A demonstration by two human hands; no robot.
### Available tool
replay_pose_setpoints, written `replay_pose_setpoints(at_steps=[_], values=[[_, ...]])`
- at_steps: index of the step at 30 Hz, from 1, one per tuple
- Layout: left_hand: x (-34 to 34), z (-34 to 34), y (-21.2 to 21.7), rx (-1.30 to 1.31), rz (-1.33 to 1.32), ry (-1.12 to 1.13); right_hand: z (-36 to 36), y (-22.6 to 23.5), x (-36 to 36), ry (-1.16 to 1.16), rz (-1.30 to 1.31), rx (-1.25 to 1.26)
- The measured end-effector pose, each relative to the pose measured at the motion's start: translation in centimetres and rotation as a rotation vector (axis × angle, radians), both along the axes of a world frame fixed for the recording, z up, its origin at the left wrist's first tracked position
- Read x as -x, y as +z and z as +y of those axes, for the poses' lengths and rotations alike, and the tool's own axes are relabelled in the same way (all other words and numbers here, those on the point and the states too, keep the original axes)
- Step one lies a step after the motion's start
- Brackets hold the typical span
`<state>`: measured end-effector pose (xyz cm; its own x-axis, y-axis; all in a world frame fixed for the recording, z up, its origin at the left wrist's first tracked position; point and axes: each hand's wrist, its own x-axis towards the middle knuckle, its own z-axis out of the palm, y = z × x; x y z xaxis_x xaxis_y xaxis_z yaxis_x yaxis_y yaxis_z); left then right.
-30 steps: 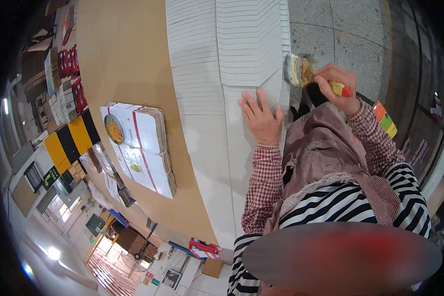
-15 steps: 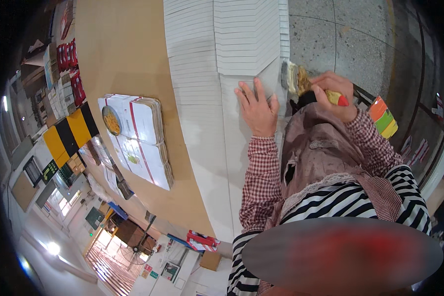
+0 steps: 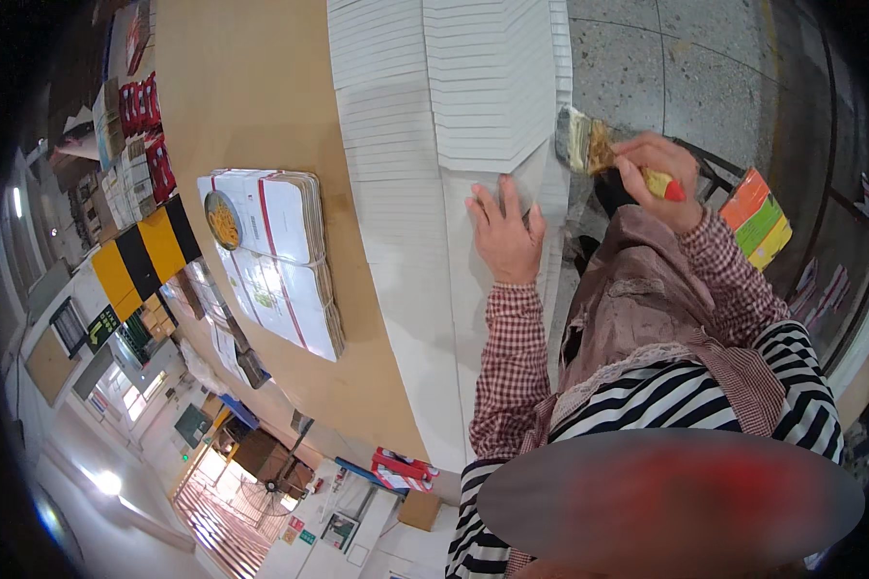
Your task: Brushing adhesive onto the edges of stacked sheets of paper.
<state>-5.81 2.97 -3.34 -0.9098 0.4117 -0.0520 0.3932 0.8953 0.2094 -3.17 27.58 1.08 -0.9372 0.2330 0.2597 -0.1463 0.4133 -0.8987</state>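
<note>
Many white paper sheets (image 3: 381, 183) lie overlapped in a fanned, stepped layer along the table's right side. My left hand (image 3: 509, 236) rests on the blank part of this layer, fingers spread, its fingertips at the pointed end of an upper fanned stack (image 3: 492, 92). In my right hand (image 3: 661, 179) is a flat paintbrush (image 3: 577, 140) with a yellow, red-tipped handle. Its pale, coated bristles point left, close to the right edge of the sheets. Whether they touch the paper I cannot tell.
A strapped bundle of printed white packaging (image 3: 270, 261) lies on the brown tabletop (image 3: 251, 87) to the left. An orange, green and yellow piece (image 3: 758, 222) sits right of my right forearm. Speckled floor (image 3: 618, 68) shows beyond the table's right edge.
The view has turned slightly. My left hand stays flat on the sheets at the stack's point. The brush, still in my right hand, has shifted slightly farther from me along the sheets' edge.
</note>
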Motion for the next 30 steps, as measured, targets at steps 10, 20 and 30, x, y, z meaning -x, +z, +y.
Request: replay_pose_setpoints(at_steps=[10, 20, 30], values=[[0.4, 0.2, 0.8, 0.027, 0.022, -0.009, -1.3, 0.5, -2.0, -0.063, 0.052, -0.030], [-5.4, -1.0, -0.7, 0.050, 0.080, 0.107, -4.5, 0.7, -7.2, 0.041, -0.057, 0.046], [-6.4, -5.1, -0.5, -0.026, 0.026, -0.010, -5.5, -0.5, -6.1, -0.052, 0.043, -0.049]])
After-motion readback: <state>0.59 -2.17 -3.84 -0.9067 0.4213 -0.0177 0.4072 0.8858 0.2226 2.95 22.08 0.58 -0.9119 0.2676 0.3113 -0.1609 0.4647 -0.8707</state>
